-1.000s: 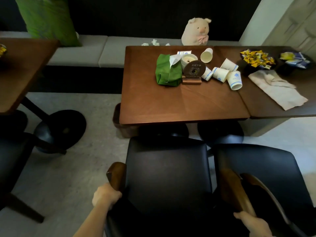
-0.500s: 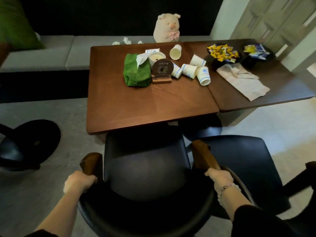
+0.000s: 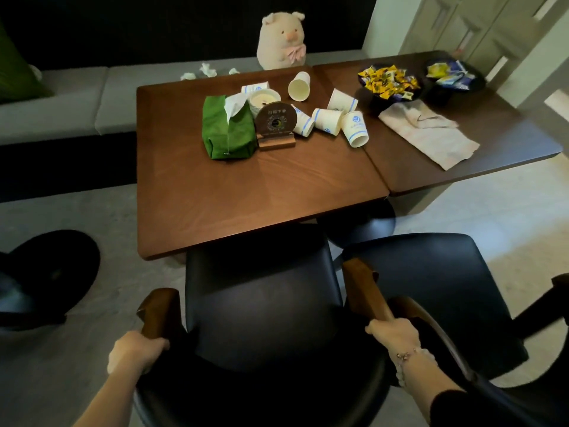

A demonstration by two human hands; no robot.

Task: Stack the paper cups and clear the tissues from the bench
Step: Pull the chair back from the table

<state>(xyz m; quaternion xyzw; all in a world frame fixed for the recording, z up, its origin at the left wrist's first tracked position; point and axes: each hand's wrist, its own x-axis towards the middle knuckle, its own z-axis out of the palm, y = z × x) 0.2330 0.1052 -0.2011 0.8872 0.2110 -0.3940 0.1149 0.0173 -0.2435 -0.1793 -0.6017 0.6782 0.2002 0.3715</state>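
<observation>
Both hands are closed around the wooden arms of a black upholstered armchair (image 3: 264,306) pushed up to the near edge of the brown wooden bench (image 3: 246,192). The left hand (image 3: 135,354) has its grip wrapped on the left arm's rear end, with the fingertips hidden under the wood; the right hand (image 3: 395,332), with a beaded bracelet at the wrist, is clamped on the right arm, fingers curled out of sight. The white paper cups with blue bands (image 3: 326,118) lie scattered on the far half of the bench, most tipped on their sides; one plain-looking cup (image 3: 299,86) lies with its mouth toward the camera, and one (image 3: 255,87) is partly hidden behind a white candle jar (image 3: 264,98). An exact cup count cannot be made because a round dark sign on a wooden stand (image 3: 276,121) covers part of the group. The crumpled white tissues (image 3: 206,70) sit on the grey cushioned seat (image 3: 77,100) beyond the far edge; the bench edge cuts off their lower parts. A green tissue pack (image 3: 226,131) with a white sheet protruding stands beside the sign. A plush pig toy (image 3: 281,41) sits on the seat behind the cups. On the adjoining dark tabletop (image 3: 492,131) lie a beige cloth (image 3: 428,134) and two dark bowls of wrapped sweets (image 3: 389,81); the wrapper print is too small to read.
</observation>
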